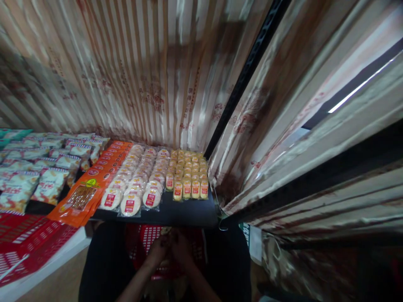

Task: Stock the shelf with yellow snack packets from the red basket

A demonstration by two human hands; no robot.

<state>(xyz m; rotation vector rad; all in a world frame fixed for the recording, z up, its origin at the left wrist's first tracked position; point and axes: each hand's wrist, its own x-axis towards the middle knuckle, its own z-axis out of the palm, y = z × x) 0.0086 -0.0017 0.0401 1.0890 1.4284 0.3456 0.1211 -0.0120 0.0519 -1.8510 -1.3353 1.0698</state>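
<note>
Low at the near side, between dark-clothed knees (105,260): a red basket (150,235) with a pierced wall, its holes showing pale. Over its opening, close together, a left hand (157,250) and a right hand (181,248), fingers bent and meeting or nearly so. Too dim to tell how far open on either side, or what, if anything, in the grip. Just beside the fingertips, toward the basket's far side, a small pale item (166,230), shape unclear; cannot tell whether held or merely lying there. Remaining basket contents lost in shadow.

Directly beyond, a dark shelf (189,213) stocked in side-by-side groups. Toward its right end, rows of small yellowish wrapped snacks (187,189) with reddish labels. Left of these, round white snacks (130,201) in clear wrappers, three overlapping columns running near to far. Next leftward, flat orange packets (100,176), the nearest with brown sticks in view and jutting past the shelf's near edge. Farther left, white pouches (50,184), several deep, then a teal packet (14,133).

Below the shelf's left part, a larger red slotted crate (47,251). Behind everything, a pleated striped curtain (126,63); at the shelf's far right corner, a dark perforated post (248,75).
</note>
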